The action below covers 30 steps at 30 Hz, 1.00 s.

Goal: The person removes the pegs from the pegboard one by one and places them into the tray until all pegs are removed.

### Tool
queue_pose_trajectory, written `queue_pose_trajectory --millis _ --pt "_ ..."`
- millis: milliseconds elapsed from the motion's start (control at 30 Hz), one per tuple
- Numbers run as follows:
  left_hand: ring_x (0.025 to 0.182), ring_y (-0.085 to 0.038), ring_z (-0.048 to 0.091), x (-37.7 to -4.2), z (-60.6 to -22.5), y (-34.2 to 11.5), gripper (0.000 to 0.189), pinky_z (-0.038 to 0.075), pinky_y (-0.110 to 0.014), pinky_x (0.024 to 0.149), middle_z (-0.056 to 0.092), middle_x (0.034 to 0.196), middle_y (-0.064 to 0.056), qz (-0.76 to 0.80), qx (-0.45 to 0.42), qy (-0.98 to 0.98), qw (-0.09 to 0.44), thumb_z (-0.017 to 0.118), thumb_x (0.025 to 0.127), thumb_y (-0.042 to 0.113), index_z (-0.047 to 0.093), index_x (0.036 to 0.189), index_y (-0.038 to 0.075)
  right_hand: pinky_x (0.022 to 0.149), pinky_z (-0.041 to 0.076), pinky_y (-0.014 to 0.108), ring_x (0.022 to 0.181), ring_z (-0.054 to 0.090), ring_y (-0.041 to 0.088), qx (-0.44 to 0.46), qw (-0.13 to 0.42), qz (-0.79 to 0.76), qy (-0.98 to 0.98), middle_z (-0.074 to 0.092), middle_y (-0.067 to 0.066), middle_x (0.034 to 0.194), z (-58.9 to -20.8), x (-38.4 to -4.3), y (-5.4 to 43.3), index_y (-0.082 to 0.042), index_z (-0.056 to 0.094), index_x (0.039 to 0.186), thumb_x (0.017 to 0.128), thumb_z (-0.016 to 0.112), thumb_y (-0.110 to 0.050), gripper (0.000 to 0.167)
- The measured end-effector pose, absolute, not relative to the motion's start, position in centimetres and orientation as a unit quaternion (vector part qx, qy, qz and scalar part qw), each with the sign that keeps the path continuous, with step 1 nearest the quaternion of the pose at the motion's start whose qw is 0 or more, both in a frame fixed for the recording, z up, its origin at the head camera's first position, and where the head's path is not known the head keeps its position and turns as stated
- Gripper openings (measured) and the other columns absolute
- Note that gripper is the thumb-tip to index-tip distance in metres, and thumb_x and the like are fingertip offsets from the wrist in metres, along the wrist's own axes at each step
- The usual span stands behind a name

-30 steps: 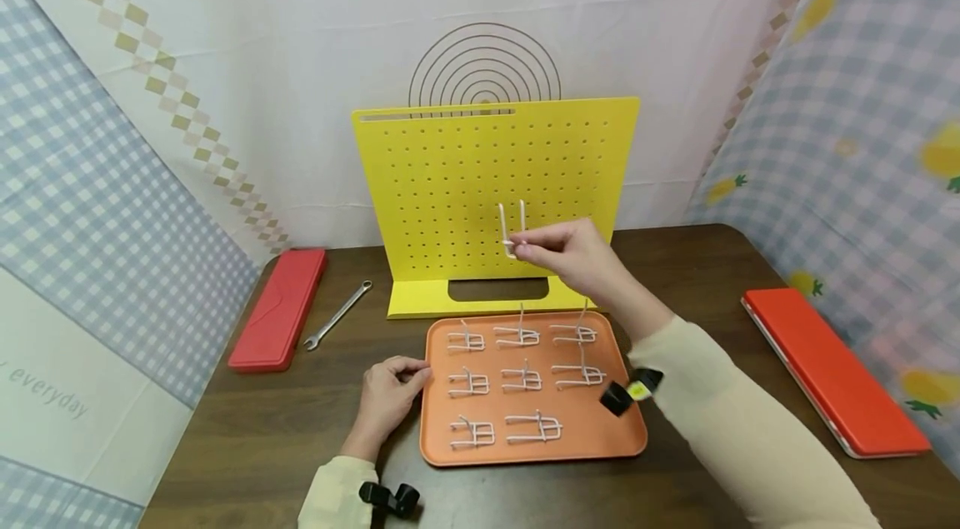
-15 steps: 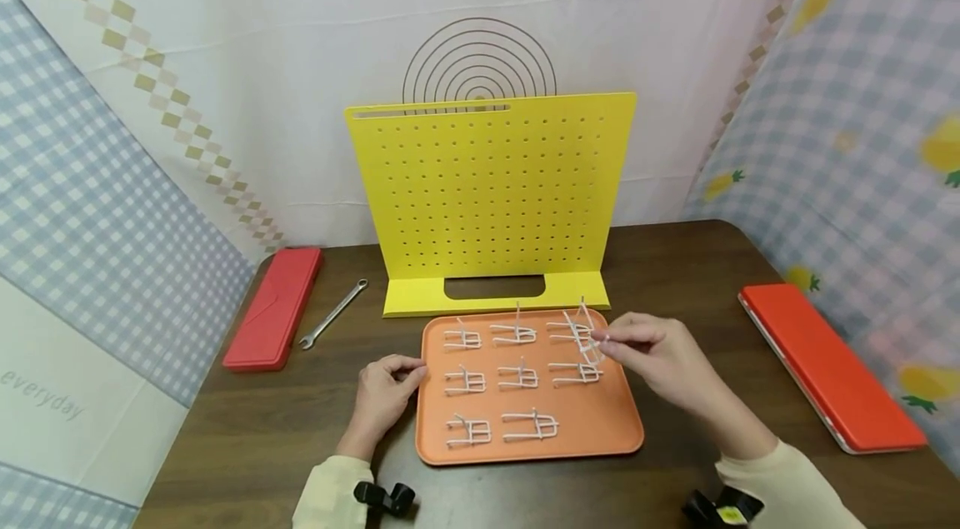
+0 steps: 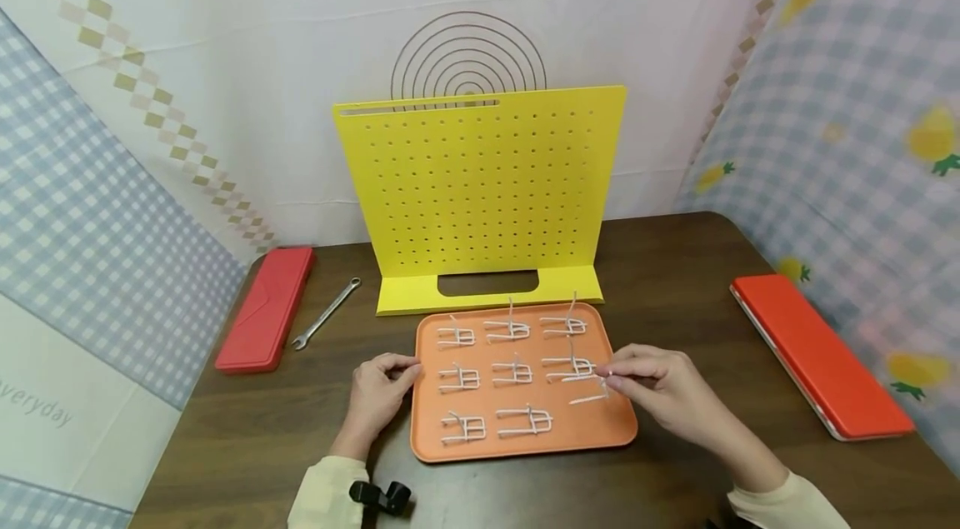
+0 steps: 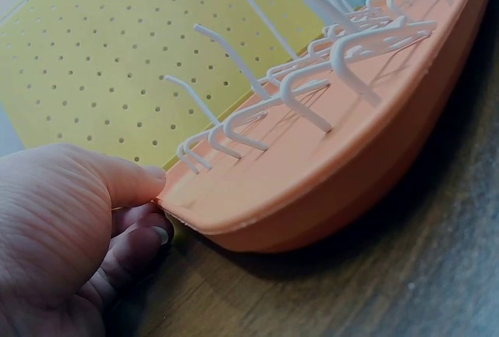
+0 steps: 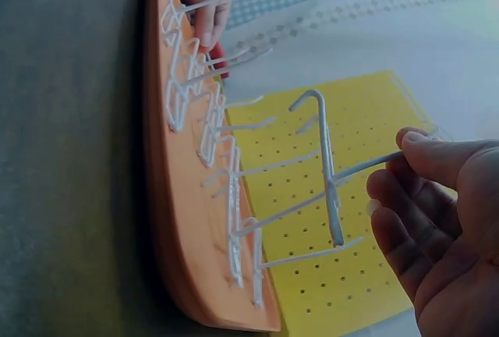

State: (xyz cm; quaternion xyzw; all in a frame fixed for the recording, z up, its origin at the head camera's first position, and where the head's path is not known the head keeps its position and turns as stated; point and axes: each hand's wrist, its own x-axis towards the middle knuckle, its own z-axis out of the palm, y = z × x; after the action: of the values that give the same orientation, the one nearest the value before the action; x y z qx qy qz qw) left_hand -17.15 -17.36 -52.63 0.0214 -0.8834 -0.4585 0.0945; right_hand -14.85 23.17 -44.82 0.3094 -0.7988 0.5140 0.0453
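Note:
An orange tray [image 3: 588, 434] carries several white wire pegboard hooks [image 3: 525, 421] set out in rows. My left hand [image 3: 377, 397] pinches the tray's left rim, thumb on top and fingers below, as the left wrist view shows. Over the right part of the tray, my right hand [image 3: 663, 386] pinches another white pegboard hook [image 5: 326, 165] by its straight prong, between thumb and forefinger. In the right wrist view the held hook's bent end hangs in the air above the tray. Behind the tray stands a yellow pegboard [image 3: 487, 179] with no hooks on its face.
On the left of the brown table [image 3: 247, 446] lie a red case [image 3: 266, 308] and a wrench [image 3: 326, 314]. A flat red-orange case [image 3: 821, 358] lies at the right. Patterned curtains [image 3: 825, 137] enclose the table's back and sides.
My right hand has come down from in front of the pegboard to the right side of the tray, lowering the hook. The left hand stays at the tray's rim.

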Motion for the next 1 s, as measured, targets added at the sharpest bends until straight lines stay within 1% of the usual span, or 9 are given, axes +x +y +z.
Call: queue_pose_trajectory --millis 133,200,367,500,700,1000 --pt "0.070 -0.009 0.061 -17.2 -52.7 -17.3 0.008 0.049 -0.023 0.061 0.071 0.084 0.002 -0.457 0.025 -0.885 0.092 0.076 0.084 0.018 0.077 0.090 0.013 0.059 0.052 0.026 0.077 0.064 0.013 0.307 0.034 0.509 -0.804 0.070 0.005 0.094 -45.9 -15.0 23.0 -0.008 0.074 0.099 0.087 0.068 0.000 0.016" --pt "0.069 -0.009 0.061 -17.2 -52.7 -17.3 0.008 0.049 -0.023 0.061 0.071 0.084 0.002 -0.455 0.023 -0.885 0.094 0.076 0.084 0.018 0.077 0.090 0.013 0.062 0.053 0.026 0.079 0.064 0.012 0.301 0.026 0.506 -0.808 0.070 0.001 0.094 -46.8 -15.2 23.1 -0.012 0.075 0.099 0.088 0.068 -0.006 0.014" --pt "0.068 -0.008 0.061 -17.3 -52.8 -17.4 0.007 0.049 -0.022 0.059 0.070 0.082 0.001 -0.458 0.015 -0.883 0.098 0.076 0.084 0.016 0.077 0.089 0.012 0.064 0.053 0.027 0.080 0.064 0.010 0.278 -0.004 0.493 -0.825 0.071 0.003 0.094 -47.7 -15.4 23.1 -0.010 0.074 0.099 0.090 0.067 -0.010 0.011" --pt "0.067 -0.008 0.060 -17.2 -52.9 -17.4 0.007 0.049 -0.022 0.058 0.070 0.082 0.001 -0.461 0.018 -0.882 0.095 0.075 0.084 0.015 0.077 0.090 0.011 0.066 0.053 0.027 0.082 0.064 0.009 0.264 -0.029 0.476 -0.838 0.071 0.004 0.096 -48.2 -15.6 23.1 -0.008 0.074 0.099 0.091 0.066 -0.011 0.012" --pt "0.067 -0.010 0.060 -17.2 -52.7 -17.4 0.006 0.049 -0.023 0.058 0.070 0.082 0.002 -0.461 0.025 -0.883 0.088 0.075 0.084 0.015 0.077 0.090 0.012 0.070 0.052 0.026 0.086 0.063 0.009 0.241 -0.049 0.462 -0.852 0.071 -0.002 0.097 -48.4 -15.7 23.0 -0.011 0.074 0.099 0.090 0.067 -0.010 0.012" --pt "0.068 -0.011 0.060 -17.2 -52.5 -17.3 0.007 0.049 -0.023 0.059 0.070 0.082 0.002 -0.461 0.030 -0.884 0.079 0.074 0.085 0.017 0.077 0.091 0.013 0.071 0.052 0.026 0.088 0.063 0.009 0.254 -0.078 0.462 -0.846 0.070 -0.004 0.098 -48.2 -15.5 23.2 -0.012 0.075 0.100 0.089 0.069 -0.014 0.013"
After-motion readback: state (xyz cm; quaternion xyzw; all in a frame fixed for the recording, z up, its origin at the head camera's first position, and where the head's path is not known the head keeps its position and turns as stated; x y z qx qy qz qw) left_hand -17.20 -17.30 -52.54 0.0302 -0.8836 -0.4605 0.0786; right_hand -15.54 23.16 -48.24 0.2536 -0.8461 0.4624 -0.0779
